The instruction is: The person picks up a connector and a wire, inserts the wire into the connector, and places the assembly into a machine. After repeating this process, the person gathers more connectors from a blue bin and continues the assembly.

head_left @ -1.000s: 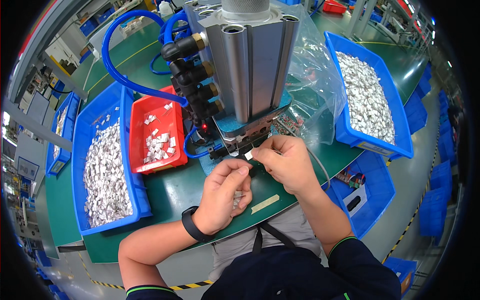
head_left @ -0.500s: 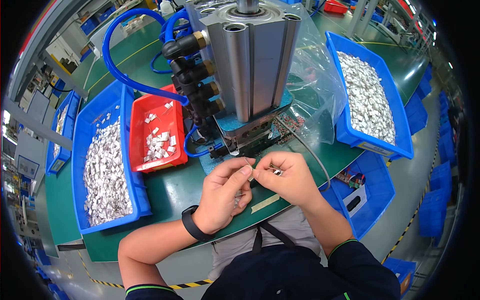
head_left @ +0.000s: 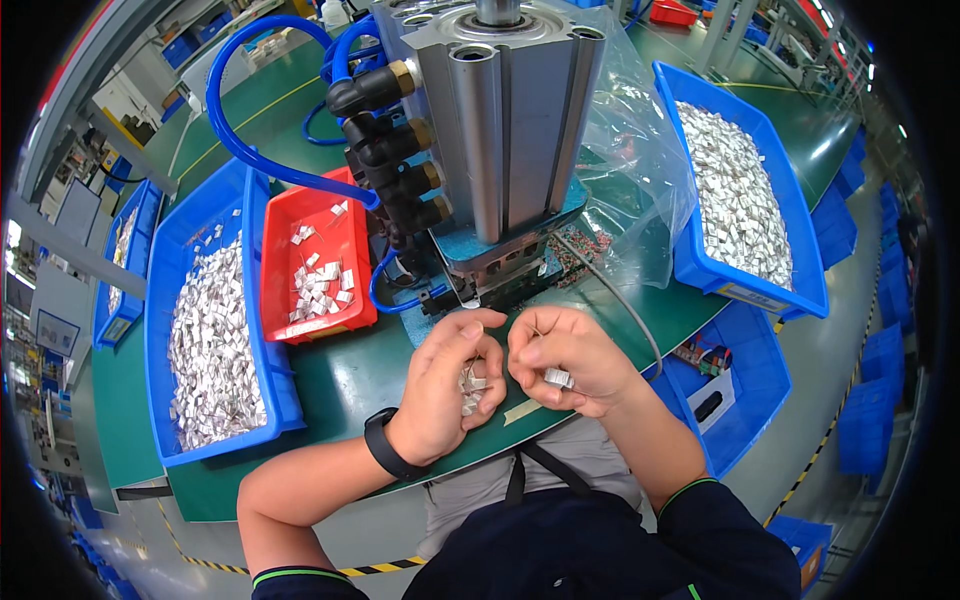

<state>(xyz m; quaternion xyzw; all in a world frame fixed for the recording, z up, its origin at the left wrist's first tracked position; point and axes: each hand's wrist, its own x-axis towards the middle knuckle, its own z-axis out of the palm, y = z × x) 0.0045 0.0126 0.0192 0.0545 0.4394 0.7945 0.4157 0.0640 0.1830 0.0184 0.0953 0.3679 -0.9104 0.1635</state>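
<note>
Several small white block-shaped parts with thin wire leads (head_left: 471,388) lie in my left hand (head_left: 447,375), whose fingers curl round them. Just to its right, my right hand (head_left: 572,360) is closed on a white wire-leaded part (head_left: 558,378) that shows below its fingers. The two hands are a little apart, over the near edge of the green table (head_left: 345,400). Beyond them stands a press with a grey metal cylinder (head_left: 500,130). Its lower tooling (head_left: 500,285) is close to my fingertips.
At left, a blue bin (head_left: 285,385) and a red tray (head_left: 350,318) contain similar white parts. Another filled blue bin (head_left: 810,290) stands at right. A blue air hose (head_left: 225,125) loops beside the press. A grey cable (head_left: 630,310) and clear plastic bag (head_left: 650,200) lie to its right.
My hands have come apart from where their fingertips met. The right hand has turned, its fingers curling in over a white part. The left hand still cups its parts.
</note>
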